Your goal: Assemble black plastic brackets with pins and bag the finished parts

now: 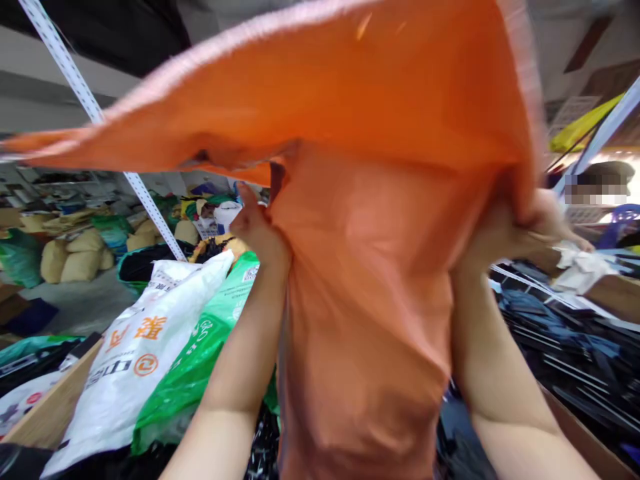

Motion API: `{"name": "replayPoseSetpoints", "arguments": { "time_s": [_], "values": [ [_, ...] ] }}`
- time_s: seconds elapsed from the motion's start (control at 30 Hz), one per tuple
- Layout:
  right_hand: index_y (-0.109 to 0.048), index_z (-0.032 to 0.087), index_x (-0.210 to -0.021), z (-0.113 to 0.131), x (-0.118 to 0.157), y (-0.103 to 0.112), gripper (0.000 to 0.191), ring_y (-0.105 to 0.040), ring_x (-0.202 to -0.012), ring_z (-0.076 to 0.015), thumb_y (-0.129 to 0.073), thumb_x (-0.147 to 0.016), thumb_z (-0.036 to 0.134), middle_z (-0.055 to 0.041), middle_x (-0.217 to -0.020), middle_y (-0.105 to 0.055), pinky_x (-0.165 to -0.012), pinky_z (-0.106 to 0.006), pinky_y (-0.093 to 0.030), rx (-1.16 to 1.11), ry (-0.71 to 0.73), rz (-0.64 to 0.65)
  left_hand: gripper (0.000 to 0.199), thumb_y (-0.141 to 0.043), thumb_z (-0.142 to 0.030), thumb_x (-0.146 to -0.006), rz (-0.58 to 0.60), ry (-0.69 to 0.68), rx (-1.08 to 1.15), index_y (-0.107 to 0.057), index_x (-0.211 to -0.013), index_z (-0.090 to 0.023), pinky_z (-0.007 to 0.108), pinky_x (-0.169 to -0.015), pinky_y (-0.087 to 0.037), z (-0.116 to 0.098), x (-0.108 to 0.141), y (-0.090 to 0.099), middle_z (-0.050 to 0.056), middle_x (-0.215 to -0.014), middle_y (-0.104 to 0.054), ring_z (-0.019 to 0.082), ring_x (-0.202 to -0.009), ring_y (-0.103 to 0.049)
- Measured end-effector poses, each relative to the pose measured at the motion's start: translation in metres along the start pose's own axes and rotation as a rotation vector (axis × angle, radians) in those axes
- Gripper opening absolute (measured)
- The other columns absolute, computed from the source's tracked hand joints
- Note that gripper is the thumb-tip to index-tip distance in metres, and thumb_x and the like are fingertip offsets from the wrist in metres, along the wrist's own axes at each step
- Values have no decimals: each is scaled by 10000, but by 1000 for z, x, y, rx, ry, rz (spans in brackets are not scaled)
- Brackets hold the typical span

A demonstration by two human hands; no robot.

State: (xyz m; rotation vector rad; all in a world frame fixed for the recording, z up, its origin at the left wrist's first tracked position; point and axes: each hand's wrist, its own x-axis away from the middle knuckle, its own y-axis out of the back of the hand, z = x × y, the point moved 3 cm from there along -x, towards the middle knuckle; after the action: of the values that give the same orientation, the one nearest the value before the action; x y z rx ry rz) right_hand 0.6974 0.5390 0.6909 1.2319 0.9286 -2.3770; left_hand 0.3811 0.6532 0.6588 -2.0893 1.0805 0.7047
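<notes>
A large orange fabric piece (370,267) with a pale edge fills the middle of the view, raised in front of me. Its upper part flares to the left and right, blurred by motion, while the lower part hangs down between my forearms. My left hand (254,217) is closed on the cloth's left side, near a dark fold; some of its fingers are hidden behind the material. On the other side, my right hand (543,220) grips the cloth's right edge. That hand is smeared and partly covered by the fabric.
White sack (135,347) and green sack (195,367) stand at the lower left beside a wooden board. Dark bundled goods (575,360) lie at the right. A perforated metal post (155,213) rises at left. Stuffed sacks (80,257) sit farther back; another person (600,183) is at far right.
</notes>
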Motion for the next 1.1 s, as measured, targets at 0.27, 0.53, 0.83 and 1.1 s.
{"name": "replayPoseSetpoints", "arguments": {
  "time_s": [0.27, 0.53, 0.83, 1.1],
  "values": [
    [-304, 187, -495, -99, 111, -39, 302, -261, -522, -78, -432, -766, 221, 43, -533, -248, -502, -232, -202, 430, -48, 623, 377, -473, -442, -854, 238, 119, -493, -517, -1088, -150, 324, -945, -349, 81, 57, 51, 101, -1093, -565, 184, -1063, -499],
    [-552, 158, -607, -205, 255, -76, 129, -502, -665, -162, -531, -684, 259, -41, -630, -569, -599, -227, -334, 696, -206, 1208, 368, -417, -460, -857, 501, 619, -518, -551, -1074, -195, 381, -916, -407, 91, 215, 195, 96, -1114, -580, 227, -1059, -529],
    [-322, 86, -1329, -204, 342, -59, 617, -270, -1261, -323, -502, -788, 324, -213, -1388, -308, -994, -489, -232, 814, -228, 1242, 463, -413, -483, -834, 770, 781, -772, -507, -1147, -155, 426, -940, -402, 88, 310, 330, 136, -1156, -543, 264, -1109, -504],
    [-503, 216, -1197, -21, 438, 32, 385, -431, -1172, -244, -489, -826, 319, -95, -1236, -508, -1003, -443, -329, 147, -294, 1526, 519, -415, -446, -821, 582, 647, -1173, -443, -1197, -91, 436, -911, -410, 94, 277, 466, 186, -1117, -534, 295, -1064, -523]
  ]
}}
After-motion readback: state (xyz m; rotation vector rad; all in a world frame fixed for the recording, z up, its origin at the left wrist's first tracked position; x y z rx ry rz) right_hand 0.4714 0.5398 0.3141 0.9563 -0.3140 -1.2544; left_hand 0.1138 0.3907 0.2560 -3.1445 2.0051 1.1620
